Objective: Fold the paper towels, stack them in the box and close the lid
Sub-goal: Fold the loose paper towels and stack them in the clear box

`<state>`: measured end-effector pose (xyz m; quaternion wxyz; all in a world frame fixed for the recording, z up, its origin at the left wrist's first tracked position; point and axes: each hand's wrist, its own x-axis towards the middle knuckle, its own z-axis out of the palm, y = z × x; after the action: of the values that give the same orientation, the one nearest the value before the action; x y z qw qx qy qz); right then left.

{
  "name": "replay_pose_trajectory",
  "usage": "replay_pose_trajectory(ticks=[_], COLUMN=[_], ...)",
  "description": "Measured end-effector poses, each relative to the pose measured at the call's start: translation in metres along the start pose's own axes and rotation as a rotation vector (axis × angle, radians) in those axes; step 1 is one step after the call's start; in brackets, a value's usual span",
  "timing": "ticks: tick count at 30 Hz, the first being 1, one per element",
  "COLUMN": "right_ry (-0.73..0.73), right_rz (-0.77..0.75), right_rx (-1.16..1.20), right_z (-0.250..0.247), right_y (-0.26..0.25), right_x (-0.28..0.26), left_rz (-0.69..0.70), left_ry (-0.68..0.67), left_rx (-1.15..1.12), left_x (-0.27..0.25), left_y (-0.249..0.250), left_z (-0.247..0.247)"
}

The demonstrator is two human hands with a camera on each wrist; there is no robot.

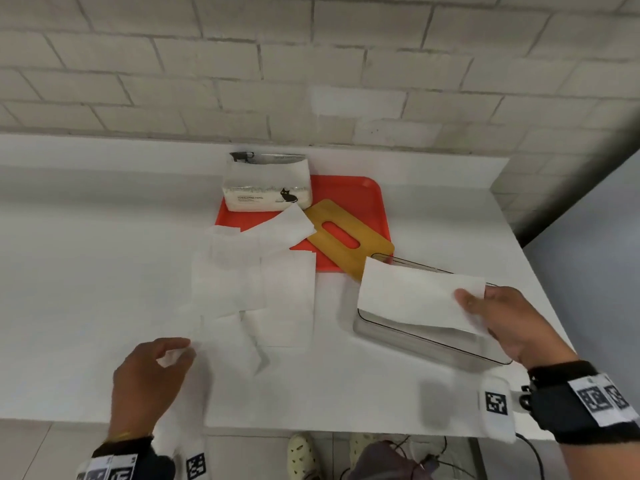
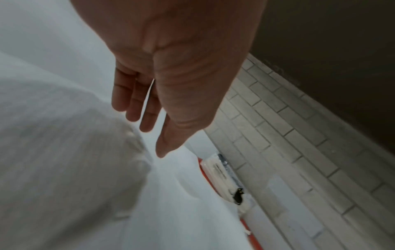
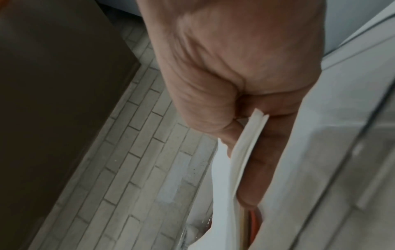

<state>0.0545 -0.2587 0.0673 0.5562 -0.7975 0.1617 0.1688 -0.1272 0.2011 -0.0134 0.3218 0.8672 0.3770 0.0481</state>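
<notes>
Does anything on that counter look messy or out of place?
Yes. The bamboo lid lies askew, half on the red tray, one corner over the clear box. Unfolded paper towels sprawl overlapping across the counter, one reaching onto the tray.

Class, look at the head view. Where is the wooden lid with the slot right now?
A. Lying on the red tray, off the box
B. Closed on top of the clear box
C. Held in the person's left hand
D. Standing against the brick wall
A: the wooden lid lies flat on the red tray, while the clear box beside it stands open.
</notes>
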Motion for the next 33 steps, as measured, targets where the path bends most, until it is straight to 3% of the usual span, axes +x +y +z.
replay_pose_trajectory(ticks=[6, 16, 26, 29, 33], right_ry=[0.119, 0.072, 0.221, 0.258, 0.145], right_rz=[0.097, 0.112, -0.061, -0.183, -0.278], right_rx=[-0.188, -0.651, -0.916, -0.976, -0.885], right_z=[0.001, 0.019, 0.019, 0.018, 0.025], right_y=[0.017, 0.021, 0.02, 0.015, 0.012], right_x=[0.024, 0.029, 0.024, 0.016, 0.009], left_rz=[-0.117, -0.257, -0.336, -0.353, -0.386], left_ry=[0.047, 0.083, 0.1, 0.118, 0.09], left_rx=[0.219, 0.209, 0.164, 0.154, 0.149], left_x=[0.004, 0.004, -0.004, -0.006, -0.014], left_y=[-0.022, -0.029, -0.023, -0.025, -0.028], left_z=[0.012, 0.019, 0.017, 0.016, 0.013])
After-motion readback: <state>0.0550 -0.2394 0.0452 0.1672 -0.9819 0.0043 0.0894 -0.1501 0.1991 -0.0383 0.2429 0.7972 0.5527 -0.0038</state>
